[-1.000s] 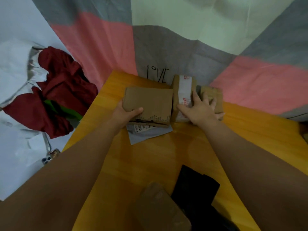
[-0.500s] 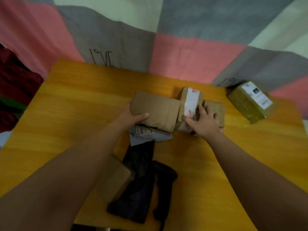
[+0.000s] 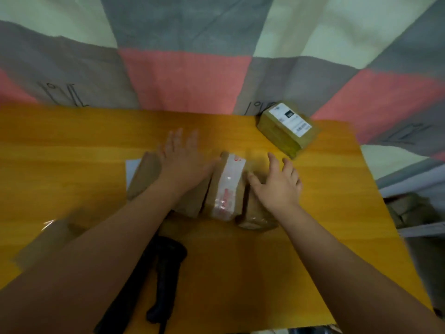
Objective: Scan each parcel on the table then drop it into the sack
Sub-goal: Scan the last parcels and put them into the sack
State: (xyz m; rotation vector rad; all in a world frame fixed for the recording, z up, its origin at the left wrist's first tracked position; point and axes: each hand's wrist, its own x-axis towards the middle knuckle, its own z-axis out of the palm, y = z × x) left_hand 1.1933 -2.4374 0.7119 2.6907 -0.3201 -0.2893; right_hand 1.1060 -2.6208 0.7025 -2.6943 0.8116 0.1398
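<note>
Left hand [image 3: 183, 160] lies spread open over the flat cardboard box [image 3: 147, 174], right hand [image 3: 277, 186] spread on the small brown parcel [image 3: 255, 213], taped parcel [image 3: 227, 186] between them on the counter [image 3: 72, 145]; a careless sweep could shove the black scanner [image 3: 166, 268] off the near edge

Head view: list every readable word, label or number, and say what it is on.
"LOVE", probably, blurred: on the blanket, grey patches.
Shipping label on the far parcel: too small to read.
Red print on the middle parcel: blurred, unreadable.
</note>
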